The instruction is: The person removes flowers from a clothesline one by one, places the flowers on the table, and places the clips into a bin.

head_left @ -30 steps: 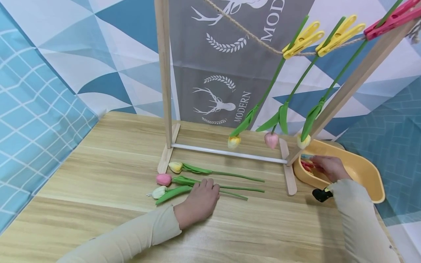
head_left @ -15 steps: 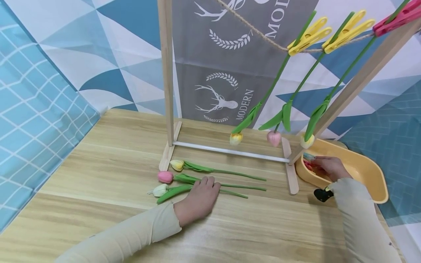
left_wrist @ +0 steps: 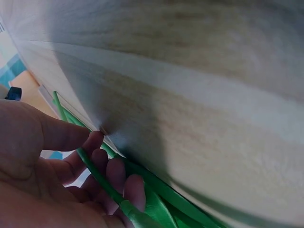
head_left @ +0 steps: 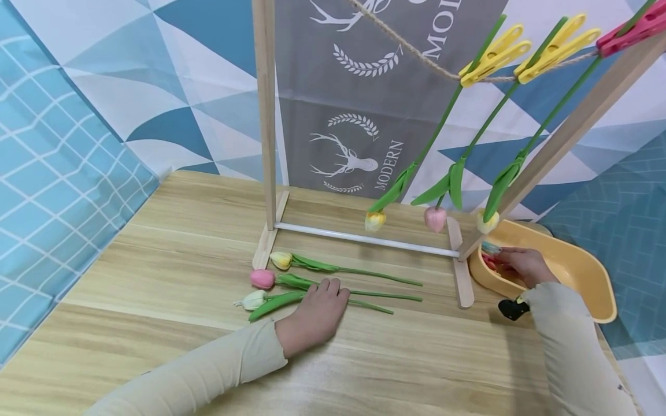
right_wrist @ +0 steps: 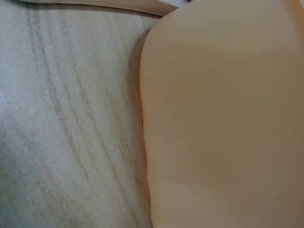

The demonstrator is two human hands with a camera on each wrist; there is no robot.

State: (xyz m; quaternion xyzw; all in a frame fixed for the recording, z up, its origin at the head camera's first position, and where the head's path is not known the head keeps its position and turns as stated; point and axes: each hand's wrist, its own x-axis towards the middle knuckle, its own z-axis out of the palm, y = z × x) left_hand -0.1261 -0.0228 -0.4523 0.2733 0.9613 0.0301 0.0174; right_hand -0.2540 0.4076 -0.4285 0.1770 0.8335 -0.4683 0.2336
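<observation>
On the table, my left hand (head_left: pixel 318 315) holds the stem of a white tulip (head_left: pixel 255 300). In the left wrist view, its thumb and curled fingers close around the green stem (left_wrist: pixel 102 180). A pink tulip (head_left: pixel 262 279) lies just beyond, its stem passing by the fingers, and a yellow tulip (head_left: pixel 281 260) lies farther back. My right hand (head_left: pixel 528 267) reaches into a yellow-orange bin (head_left: pixel 588 277). Its fingertips are at a blue clothespin (head_left: pixel 491 248), beside red clothespins (head_left: pixel 490 263). Whether they grip one is hidden; the right wrist view shows only the bin wall (right_wrist: pixel 223 118) and table.
A wooden frame (head_left: pixel 265 115) with a white bottom bar (head_left: pixel 364 236) stands at the back. From its rope (head_left: pixel 406 43), three tulips hang head down, held by two yellow clothespins (head_left: pixel 494 56) and a red clothespin (head_left: pixel 635 29). Patterned cloth walls (head_left: pixel 156 75) surround the table.
The right hand's fingers have drawn in slightly at the clothespins inside the bin. The left hand stays on the tulip. The head view has shifted a little.
</observation>
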